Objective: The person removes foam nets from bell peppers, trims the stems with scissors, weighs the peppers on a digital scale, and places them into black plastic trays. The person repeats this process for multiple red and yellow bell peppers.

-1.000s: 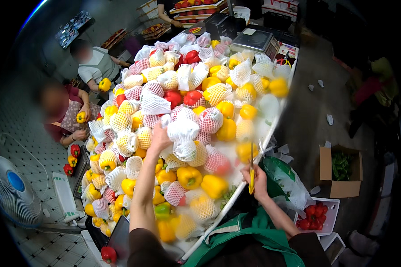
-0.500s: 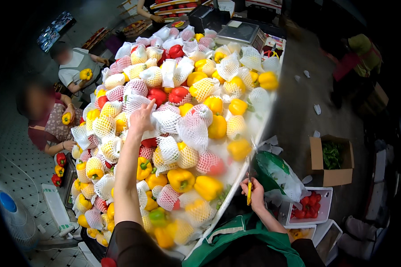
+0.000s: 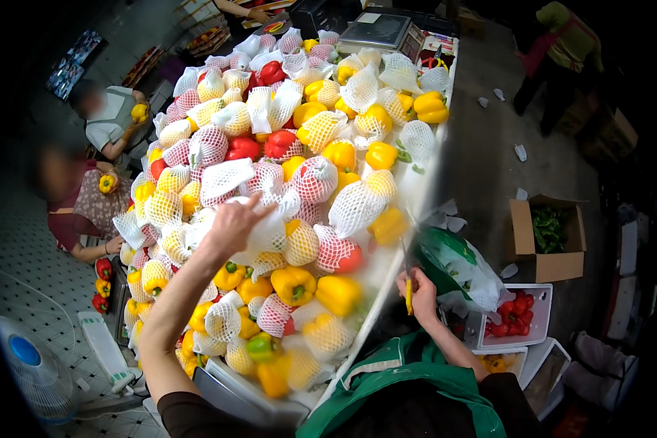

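Note:
My left hand [image 3: 233, 225] reaches over a large heap of bell peppers, its fingers apart and stretched out. Beneath the fingers lies a white foam net sleeve [image 3: 269, 235], touching or nearly touching them. Yellow-handled scissors [image 3: 409, 293] are held in my right hand [image 3: 422, 298] beside the table's right edge, blades pointing away from me. Around my left hand are a yellow pepper in netting [image 3: 301, 244], a red pepper [image 3: 279, 144] and a bare yellow pepper [image 3: 294, 285]. A green pepper [image 3: 259, 347] sits near the front.
A scale [image 3: 376, 33] stands at the table's far end. To the right are a green-and-white plastic bag [image 3: 452, 266], a cardboard box [image 3: 555, 266] of green produce and a white crate [image 3: 542, 328] of red peppers. Two people work at the left; a fan [image 3: 29, 372] stands there.
My left hand has come nearer over the heap, its forearm swinging left. The view has shifted slightly. My right hand keeps holding the scissors, which point a little more upright.

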### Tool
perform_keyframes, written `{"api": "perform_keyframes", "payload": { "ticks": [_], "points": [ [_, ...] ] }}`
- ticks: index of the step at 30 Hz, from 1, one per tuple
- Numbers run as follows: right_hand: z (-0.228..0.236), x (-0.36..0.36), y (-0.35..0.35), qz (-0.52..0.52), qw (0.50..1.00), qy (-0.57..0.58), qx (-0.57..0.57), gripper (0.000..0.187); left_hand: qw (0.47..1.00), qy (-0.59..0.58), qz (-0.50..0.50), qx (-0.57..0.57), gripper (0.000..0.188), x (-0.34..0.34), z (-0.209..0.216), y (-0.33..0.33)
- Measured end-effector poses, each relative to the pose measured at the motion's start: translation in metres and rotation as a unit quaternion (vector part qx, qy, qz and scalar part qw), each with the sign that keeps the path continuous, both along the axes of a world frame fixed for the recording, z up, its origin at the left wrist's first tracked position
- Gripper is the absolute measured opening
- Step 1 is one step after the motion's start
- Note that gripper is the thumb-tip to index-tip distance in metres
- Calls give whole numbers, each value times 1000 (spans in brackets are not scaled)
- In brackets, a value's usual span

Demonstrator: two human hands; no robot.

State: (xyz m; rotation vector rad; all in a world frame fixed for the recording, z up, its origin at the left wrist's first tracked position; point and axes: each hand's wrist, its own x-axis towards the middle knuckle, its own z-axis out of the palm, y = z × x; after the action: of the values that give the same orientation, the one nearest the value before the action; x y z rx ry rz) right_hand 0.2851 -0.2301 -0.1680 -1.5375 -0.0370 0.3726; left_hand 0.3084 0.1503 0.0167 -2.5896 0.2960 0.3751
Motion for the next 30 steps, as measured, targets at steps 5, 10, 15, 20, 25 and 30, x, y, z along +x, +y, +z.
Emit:
{"api": "perform_keyframes", "payload": {
  "ticks": [5, 10, 15, 20, 25, 30],
  "points": [
    [5, 22, 15, -6, 998, -59, -18, 9, 996, 57, -35, 52, 114, 26, -47, 0],
    [3, 25, 13, -20, 999, -14, -26, 12, 991, 121, -51, 41, 96, 49, -49, -5],
    [4, 13, 8, -23, 1000, -4, -17, 10, 986, 86, -61, -130, 65, 43, -56, 14],
    [-11, 4, -14, -21, 999, -7, -23, 9, 977, -101, 20, -187, 59, 23, -33, 47],
    [-11, 3, -17, -39, 999, 14, 27, 6, 863, -347, 146, -337, 64, 6, 56, 80],
    [-2, 1, -15, -20, 999, 1, 45, 7, 784, -385, 204, -443, 59, -14, 74, 79]
  ]
}}
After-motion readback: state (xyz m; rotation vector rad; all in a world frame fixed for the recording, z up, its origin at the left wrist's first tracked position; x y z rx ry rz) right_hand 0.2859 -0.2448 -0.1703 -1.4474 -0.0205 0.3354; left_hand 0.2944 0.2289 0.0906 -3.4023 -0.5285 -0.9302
